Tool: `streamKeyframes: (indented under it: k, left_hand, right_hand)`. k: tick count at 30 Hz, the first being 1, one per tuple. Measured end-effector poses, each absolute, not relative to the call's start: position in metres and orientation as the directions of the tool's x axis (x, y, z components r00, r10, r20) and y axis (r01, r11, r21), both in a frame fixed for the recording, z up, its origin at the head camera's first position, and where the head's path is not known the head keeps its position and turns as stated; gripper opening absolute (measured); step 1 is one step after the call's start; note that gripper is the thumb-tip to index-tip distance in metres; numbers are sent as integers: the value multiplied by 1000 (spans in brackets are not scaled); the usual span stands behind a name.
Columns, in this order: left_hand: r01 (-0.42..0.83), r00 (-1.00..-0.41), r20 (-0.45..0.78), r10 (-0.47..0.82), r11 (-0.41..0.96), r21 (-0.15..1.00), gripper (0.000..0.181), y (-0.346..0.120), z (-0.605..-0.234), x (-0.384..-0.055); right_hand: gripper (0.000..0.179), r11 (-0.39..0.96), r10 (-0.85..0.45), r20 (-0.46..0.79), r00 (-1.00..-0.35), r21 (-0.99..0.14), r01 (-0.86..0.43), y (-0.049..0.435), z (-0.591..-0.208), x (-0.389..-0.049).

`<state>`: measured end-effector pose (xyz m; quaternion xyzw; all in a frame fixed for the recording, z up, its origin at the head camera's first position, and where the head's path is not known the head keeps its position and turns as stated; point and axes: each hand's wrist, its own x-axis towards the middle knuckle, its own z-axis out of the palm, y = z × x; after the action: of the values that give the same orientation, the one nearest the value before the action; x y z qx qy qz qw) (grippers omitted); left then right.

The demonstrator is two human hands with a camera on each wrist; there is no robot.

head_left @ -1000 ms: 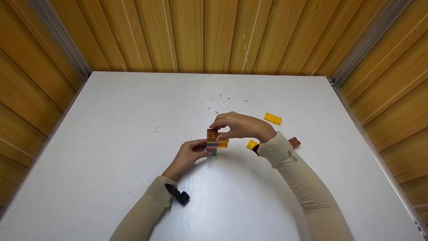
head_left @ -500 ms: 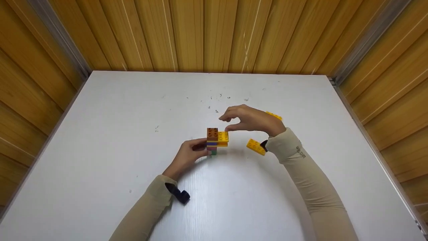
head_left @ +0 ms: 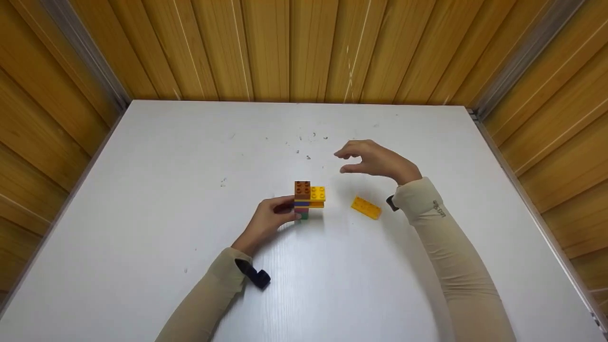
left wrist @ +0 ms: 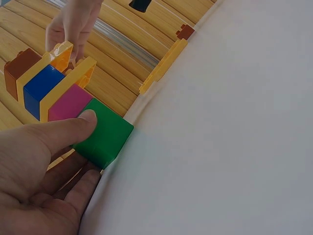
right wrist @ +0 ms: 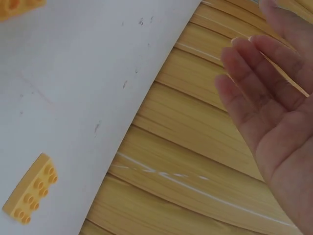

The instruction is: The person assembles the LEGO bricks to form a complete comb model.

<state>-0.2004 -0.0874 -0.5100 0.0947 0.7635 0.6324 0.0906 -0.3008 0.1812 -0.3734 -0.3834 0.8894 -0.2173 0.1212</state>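
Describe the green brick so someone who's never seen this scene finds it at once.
On the white table, the left hand grips an upright stack of toy bricks. The green brick forms its base, directly beneath the magenta brick; no other visible piece is green.

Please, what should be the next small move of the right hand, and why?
Probably the right hand should reach for the loose yellow brick beside the brick stack: this hand holds nothing, the brick lies near it, and the left hand grips the stack.
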Motion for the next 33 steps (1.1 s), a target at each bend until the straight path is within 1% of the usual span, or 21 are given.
streamKeyframes:
  k: [5,7,11,15,17,25,33]
  left_hand:
    - [26,-964,-28,264,198,980,46,-87,-509,-200]
    - [14,-962,-41,271,199,980,46,-87,-501,-196]
    - [-4,-957,-58,283,188,982,46,-88,-497,-195]
    - [0,-960,-53,274,189,982,47,-89,-510,-200]
    - [1,-962,-50,268,188,982,47,-89,-510,-199]
    - [-17,-959,-63,275,166,986,49,-88,-510,-198]
    - [-18,-961,-70,269,191,981,49,-89,-510,-198]
  right_hand:
    - [45,664,-678,-58,-733,-476,-577,197,-382,-311]
    - [44,681,-656,-57,-752,-474,-558,203,-385,-314]
    - [45,700,-626,-49,-779,-475,-533,216,-392,-319]
    - [48,750,-566,-97,-819,-474,-462,225,-397,-324]
    - [49,770,-541,-124,-832,-470,-431,230,-400,-326]
    - [51,807,-495,-193,-847,-463,-366,245,-408,-332]
    - [52,844,-432,-256,-865,-452,-288,261,-420,-336]
